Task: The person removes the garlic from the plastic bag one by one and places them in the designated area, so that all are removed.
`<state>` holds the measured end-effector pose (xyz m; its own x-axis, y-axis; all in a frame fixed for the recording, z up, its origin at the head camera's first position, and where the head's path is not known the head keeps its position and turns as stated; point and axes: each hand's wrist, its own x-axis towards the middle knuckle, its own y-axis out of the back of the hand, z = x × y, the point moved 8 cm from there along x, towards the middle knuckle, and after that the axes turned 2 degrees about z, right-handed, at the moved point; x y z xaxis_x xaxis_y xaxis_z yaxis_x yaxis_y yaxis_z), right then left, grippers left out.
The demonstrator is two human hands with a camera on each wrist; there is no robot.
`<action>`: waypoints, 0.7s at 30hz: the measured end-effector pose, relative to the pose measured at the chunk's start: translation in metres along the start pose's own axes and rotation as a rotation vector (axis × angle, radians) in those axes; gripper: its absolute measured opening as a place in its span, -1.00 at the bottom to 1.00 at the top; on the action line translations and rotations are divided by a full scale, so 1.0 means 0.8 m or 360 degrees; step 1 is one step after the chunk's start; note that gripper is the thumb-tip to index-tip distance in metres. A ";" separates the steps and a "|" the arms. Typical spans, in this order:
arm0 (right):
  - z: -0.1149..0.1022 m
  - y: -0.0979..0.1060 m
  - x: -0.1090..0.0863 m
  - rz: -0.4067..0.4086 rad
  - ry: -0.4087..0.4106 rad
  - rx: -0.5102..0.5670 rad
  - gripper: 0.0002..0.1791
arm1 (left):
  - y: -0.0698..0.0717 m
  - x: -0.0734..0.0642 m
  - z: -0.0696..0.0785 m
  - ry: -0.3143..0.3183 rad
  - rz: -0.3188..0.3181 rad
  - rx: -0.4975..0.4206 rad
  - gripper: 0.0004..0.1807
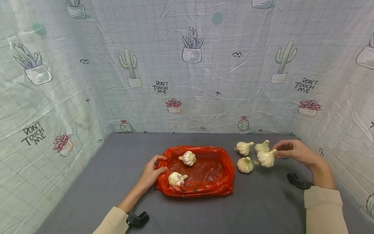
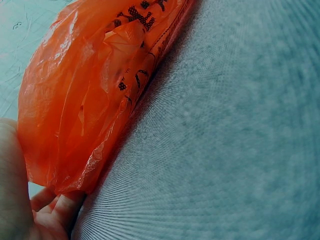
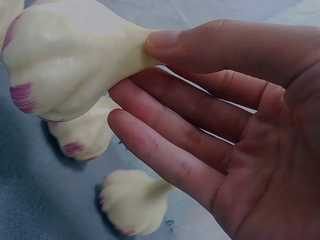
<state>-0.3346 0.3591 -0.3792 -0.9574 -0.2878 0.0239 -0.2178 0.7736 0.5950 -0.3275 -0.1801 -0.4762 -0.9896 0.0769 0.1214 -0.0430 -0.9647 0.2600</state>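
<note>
The surface (image 1: 198, 214) is dark grey, with a fine woven, cloth-like texture up close. Around its middle sits a rectangular container (image 1: 191, 148) wrapped in a thin, glossy red plastic bag (image 2: 75, 100) with black print on its outer side. Right of the container, apart from it, three pale bulbs lie loose: a rear-left garlic bulb (image 1: 243, 149), neck pointing right; a front garlic bulb (image 1: 245, 165), neck pointing back; and a rear-right garlic bulb (image 1: 261, 147), partly hidden in the head view

Two garlic bulbs (image 1: 189, 159) lie in the container (image 1: 204, 191) on the table (image 1: 257, 208), more bulbs (image 1: 244, 148) to its right.
</note>
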 end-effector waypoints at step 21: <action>0.032 -0.010 0.008 -0.0039 0.0007 0.0038 -0.64 | 0.000 0.001 -0.001 -0.0023 -0.0002 0.0019 -0.60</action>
<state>-0.3441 0.3652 -0.4044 -0.9508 -0.3096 0.0131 -0.2458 0.7795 0.5762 -0.3287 -0.1799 -0.4766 -0.9875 0.0817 0.1346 -0.0425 -0.9614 0.2717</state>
